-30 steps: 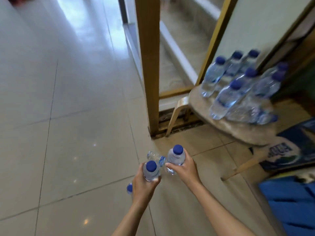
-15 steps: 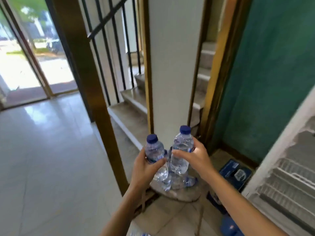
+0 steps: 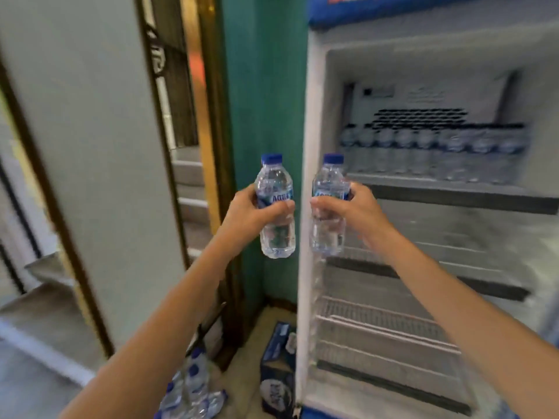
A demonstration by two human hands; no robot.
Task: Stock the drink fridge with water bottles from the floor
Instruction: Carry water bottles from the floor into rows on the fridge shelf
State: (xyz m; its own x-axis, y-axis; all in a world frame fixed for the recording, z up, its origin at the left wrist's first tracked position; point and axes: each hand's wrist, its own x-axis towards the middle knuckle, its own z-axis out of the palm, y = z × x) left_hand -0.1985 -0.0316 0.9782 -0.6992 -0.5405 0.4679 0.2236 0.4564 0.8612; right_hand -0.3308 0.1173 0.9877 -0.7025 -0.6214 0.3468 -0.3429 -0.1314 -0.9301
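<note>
bottles (image 3: pixel 435 152) on top shelf (image 3: pixel 453 189), seemingly rowed

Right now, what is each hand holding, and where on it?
The left hand grips one water bottle around its labelled middle; a second cap peeks behind it. The right hand grips another bottle at mid-body. Both bottles are upright.

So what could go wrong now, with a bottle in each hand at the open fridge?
Both hands are full: the left hand and right hand each grip a water bottle, so neither can steady things. The top shelf already holds a row of bottles; pushing in could topple them. Bottles on the floor are a trip hazard.
</note>
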